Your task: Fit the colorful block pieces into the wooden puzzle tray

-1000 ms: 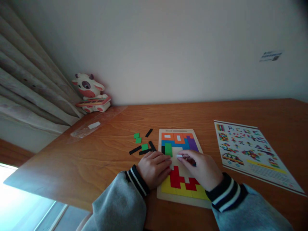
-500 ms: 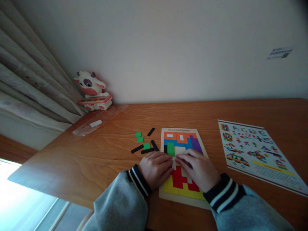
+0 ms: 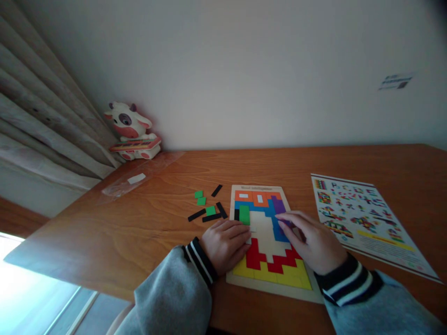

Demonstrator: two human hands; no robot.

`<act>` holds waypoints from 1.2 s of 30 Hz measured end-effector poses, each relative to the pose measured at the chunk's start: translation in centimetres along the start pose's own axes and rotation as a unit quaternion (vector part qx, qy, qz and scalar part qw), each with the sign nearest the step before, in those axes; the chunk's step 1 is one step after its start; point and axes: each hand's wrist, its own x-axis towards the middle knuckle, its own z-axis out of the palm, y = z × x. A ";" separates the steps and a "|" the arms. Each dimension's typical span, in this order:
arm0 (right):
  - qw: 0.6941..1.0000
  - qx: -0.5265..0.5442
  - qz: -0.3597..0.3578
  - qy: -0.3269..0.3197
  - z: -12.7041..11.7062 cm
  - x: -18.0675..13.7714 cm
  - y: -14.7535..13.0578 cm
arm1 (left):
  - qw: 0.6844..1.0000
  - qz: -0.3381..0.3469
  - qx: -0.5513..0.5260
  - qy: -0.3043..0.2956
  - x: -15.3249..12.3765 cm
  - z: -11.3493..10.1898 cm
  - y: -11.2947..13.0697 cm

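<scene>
A wooden puzzle board (image 3: 272, 287) lies on the table, filled partly with coloured block pieces: orange at the top, blue, purple and green below, red and yellow toward me. My left hand (image 3: 226, 244) rests on the board's left edge, fingers together and laid flat, their tips beside a small white piece (image 3: 253, 229) and below the green piece (image 3: 244, 215). Over the right side, my right hand (image 3: 314, 239) has thumb and index finger at a purple piece (image 3: 278, 204), next to a blue piece (image 3: 279, 232). Bare pale board (image 3: 263, 230) shows in the middle.
Loose green squares (image 3: 201, 201) and black strips (image 3: 196, 215) lie left of the board. A printed picture sheet (image 3: 370, 214) lies at the right. At the back left are a clear plastic bag (image 3: 120, 187) and a cow toy (image 3: 131, 132) with a keyboard.
My right hand has moved right, away from my left hand and the board's middle, to the purple piece. More bare board shows in the middle. My left hand has stayed in place.
</scene>
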 end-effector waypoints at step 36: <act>0.998 -0.019 -0.054 -0.033 -0.5 -1.8 0.7 | 1.000 0.000 0.001 -0.004 0.7 -1.1 0.5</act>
